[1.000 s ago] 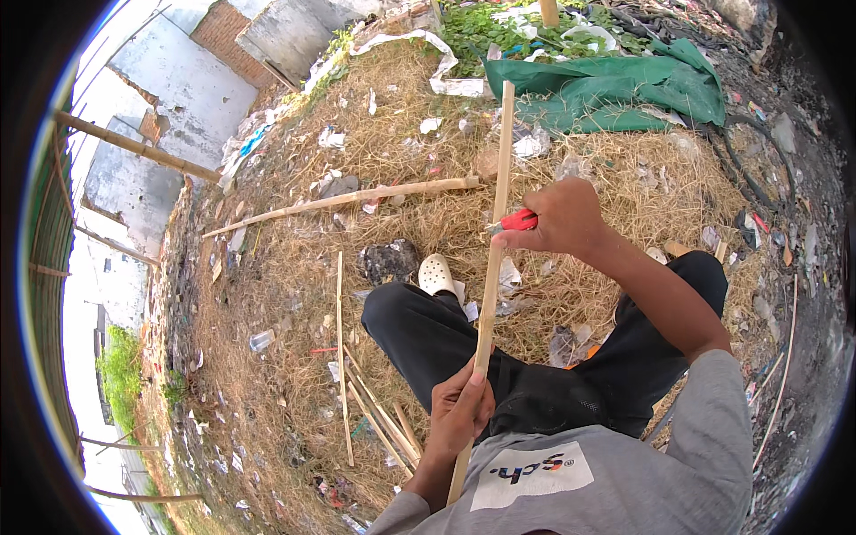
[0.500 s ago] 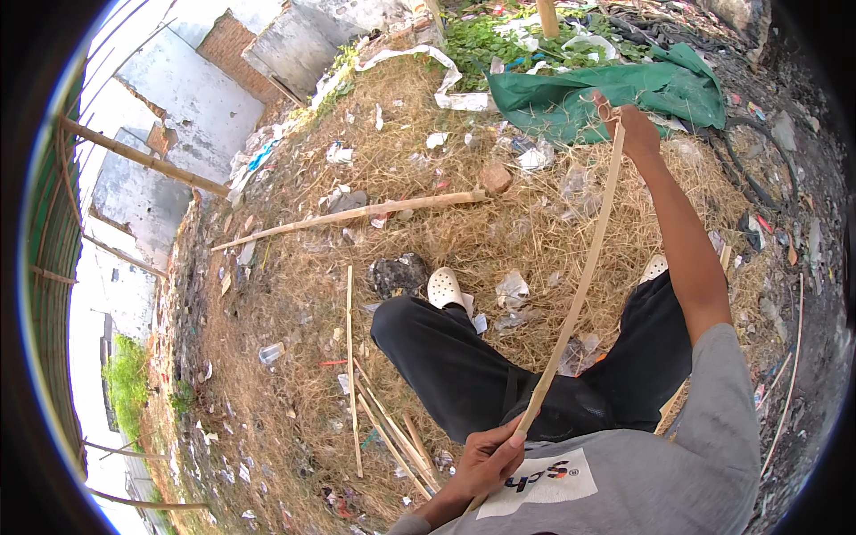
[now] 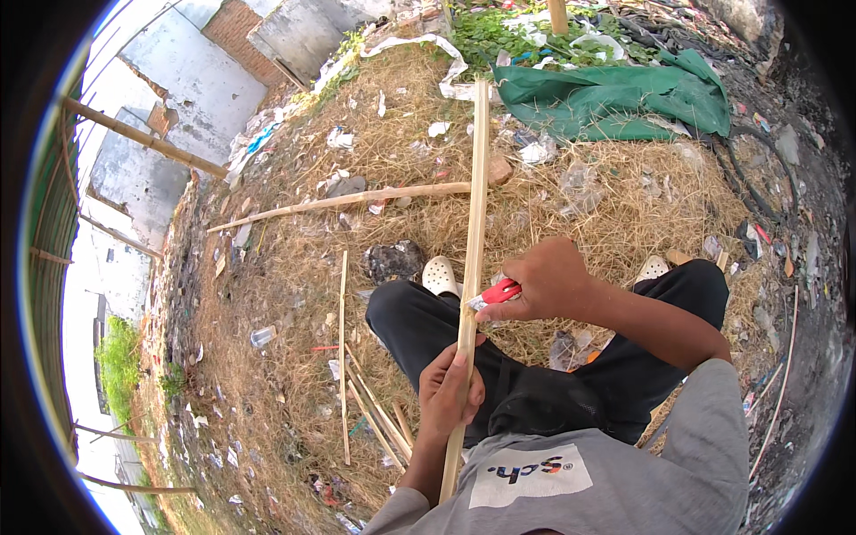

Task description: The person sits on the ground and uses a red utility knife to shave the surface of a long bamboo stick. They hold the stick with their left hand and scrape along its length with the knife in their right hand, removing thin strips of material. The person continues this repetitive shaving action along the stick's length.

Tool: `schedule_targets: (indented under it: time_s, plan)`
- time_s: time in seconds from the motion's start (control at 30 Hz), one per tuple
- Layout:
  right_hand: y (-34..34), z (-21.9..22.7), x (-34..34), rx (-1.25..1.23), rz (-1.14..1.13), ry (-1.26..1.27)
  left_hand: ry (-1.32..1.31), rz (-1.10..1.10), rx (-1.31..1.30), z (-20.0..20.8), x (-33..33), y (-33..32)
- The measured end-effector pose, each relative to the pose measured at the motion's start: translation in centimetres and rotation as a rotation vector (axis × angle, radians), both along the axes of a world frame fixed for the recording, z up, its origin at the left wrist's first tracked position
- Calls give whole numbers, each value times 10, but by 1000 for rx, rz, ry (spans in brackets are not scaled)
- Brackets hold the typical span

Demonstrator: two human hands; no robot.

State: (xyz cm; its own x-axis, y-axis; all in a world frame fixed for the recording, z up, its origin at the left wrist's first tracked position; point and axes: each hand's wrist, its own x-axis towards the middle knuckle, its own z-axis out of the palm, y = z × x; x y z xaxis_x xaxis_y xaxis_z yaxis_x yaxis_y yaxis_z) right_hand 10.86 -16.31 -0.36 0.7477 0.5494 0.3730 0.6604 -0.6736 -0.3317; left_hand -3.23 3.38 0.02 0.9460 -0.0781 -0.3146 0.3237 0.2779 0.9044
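Observation:
A long, pale bamboo strip [image 3: 479,196] stands out lengthwise in front of me, its near end beside my shirt. My left hand [image 3: 448,390] is closed round its lower part, at my bent left knee. Just above that grip, my right hand [image 3: 553,281] is closed on a red-handled cutter knife [image 3: 501,292]. The metal end of the knife meets the strip's right edge. The strip's far end reaches up beside the green sheet.
A bamboo pole [image 3: 348,199] lies across the dry grass ahead. Several thin bamboo strips [image 3: 379,406] lie at my left, and a dark rock [image 3: 395,261] sits by my left shoe. Crumpled green sheet [image 3: 615,98] lies farther off. Litter is scattered around.
My right hand has come back from the strip's far end to just above my left hand, where the red knife now shows. The strip has swung left and stands straighter.

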Motion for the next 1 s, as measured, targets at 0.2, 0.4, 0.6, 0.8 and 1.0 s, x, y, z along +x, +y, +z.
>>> schedule_targets:
  time_s: [0.2, 0.4, 0.6, 0.8, 1.0]
  plan:
    - [-9, -10, 34, 42, -83, -206, -18, -36, 59, 7, -1, -6]
    - [-3, -13, 16, 28, -84, -227, 4, -48, 109, 10, -4, -5]
    - [-18, -21, 48, 37, -70, -357, -19, -120, 137, 10, -3, -9]
    - [-20, -18, 64, 48, -44, -462, -42, -132, 137, 8, -4, -6]
    - [-30, -19, 82, 25, -235, -287, -45, -135, 138, 4, -10, -7]
